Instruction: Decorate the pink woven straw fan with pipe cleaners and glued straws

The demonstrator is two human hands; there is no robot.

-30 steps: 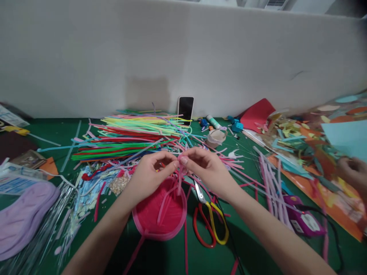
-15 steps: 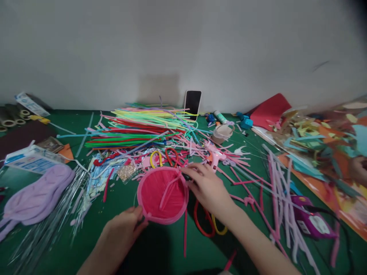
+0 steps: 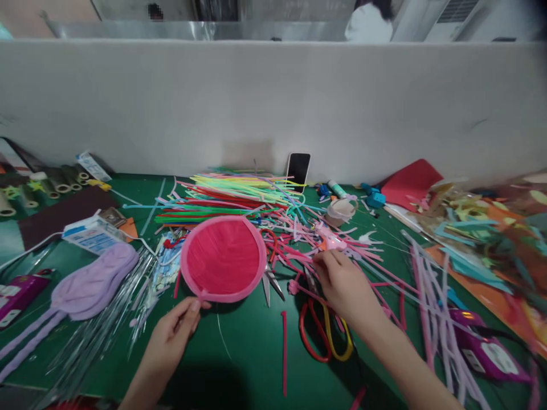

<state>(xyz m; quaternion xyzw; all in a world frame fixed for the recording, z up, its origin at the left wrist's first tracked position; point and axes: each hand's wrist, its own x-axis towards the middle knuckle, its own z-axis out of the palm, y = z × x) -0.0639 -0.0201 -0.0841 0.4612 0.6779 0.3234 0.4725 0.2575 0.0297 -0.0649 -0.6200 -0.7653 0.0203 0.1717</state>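
My left hand (image 3: 175, 327) pinches the lower rim of a round disc (image 3: 224, 259), deep pink inside with a lighter fuzzy pink edge, tilted above the table. My right hand (image 3: 342, 282) is away from the disc, fingers curled over loose pink pipe cleaners (image 3: 294, 250) and close to a pink glue gun (image 3: 332, 239); what its fingertips hold, if anything, is hidden. Below that hand lie scissors with red and yellow handles (image 3: 315, 336). A short deep-pink pipe cleaner (image 3: 284, 353) lies on the green table (image 3: 252, 364). A thin strand hangs beneath the disc.
Bundled coloured pipe cleaners (image 3: 231, 196) lie behind the disc. A phone (image 3: 298, 169) leans on the grey partition (image 3: 171, 102). Lilac fuzzy shapes (image 3: 96, 285) and silvery strands (image 3: 106, 330) are left; lilac strips (image 3: 431, 319), a corded purple box (image 3: 487, 347) and paper scraps (image 3: 482, 245) are right.
My right hand has left the disc's upper edge and moved right toward the glue gun. The light pink strip no longer shows across the disc. The view has tipped up, showing beyond the partition.
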